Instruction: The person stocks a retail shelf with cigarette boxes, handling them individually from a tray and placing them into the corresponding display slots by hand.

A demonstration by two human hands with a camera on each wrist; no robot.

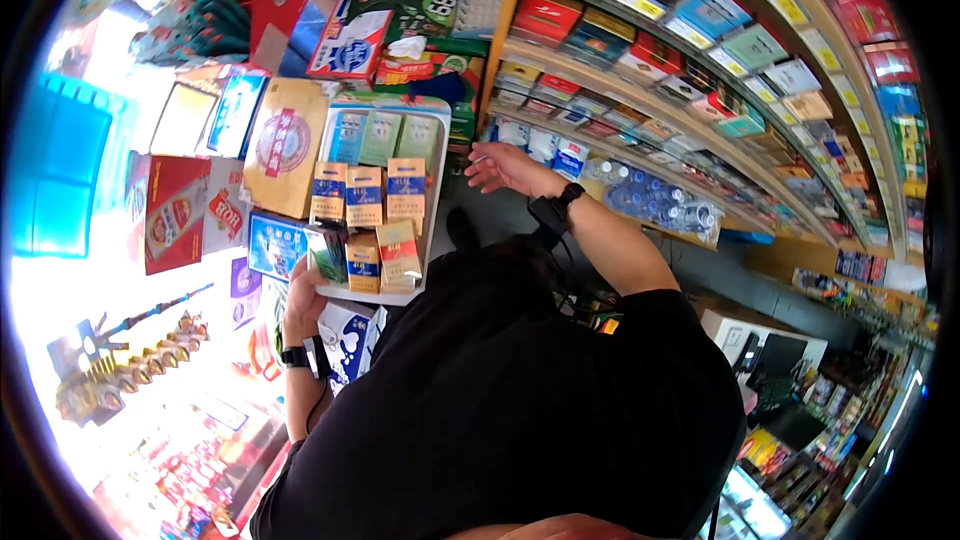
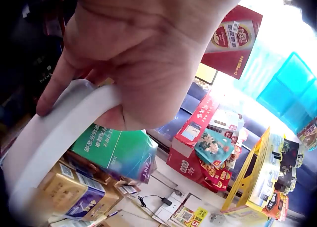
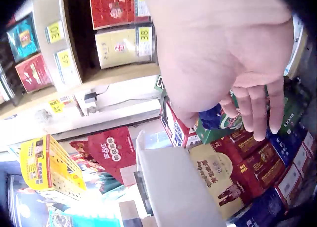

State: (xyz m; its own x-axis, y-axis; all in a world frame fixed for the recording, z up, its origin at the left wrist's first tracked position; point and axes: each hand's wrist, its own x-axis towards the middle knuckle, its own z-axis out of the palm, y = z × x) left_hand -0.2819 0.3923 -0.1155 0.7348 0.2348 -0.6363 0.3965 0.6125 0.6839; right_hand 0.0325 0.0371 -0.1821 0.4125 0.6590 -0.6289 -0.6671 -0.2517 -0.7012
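My left hand (image 1: pixel 303 302) grips the near left corner of a white tray (image 1: pixel 436 202), its thumb and fingers curled over the rim in the left wrist view. Cigarette packs fill the tray: gold-and-blue packs (image 1: pixel 364 202) in the middle, pale green packs (image 1: pixel 380 138) and a blue pack (image 1: pixel 347 138) at the far end. A green pack (image 2: pixel 116 150) lies right beside the left hand. To the right of the tray, my right hand (image 1: pixel 508 170) hangs in the air with loosely extended fingers, holding nothing in the right wrist view.
Shelves of cigarette packs (image 1: pixel 640 60) with price tags rise on the right, above bottled water (image 1: pixel 650 195). Stacked boxes and cartons (image 1: pixel 350 45) stand beyond the tray. A brown paper-like packet (image 1: pixel 285 145) and a blue plastic crate (image 1: pixel 70 165) are at the left.
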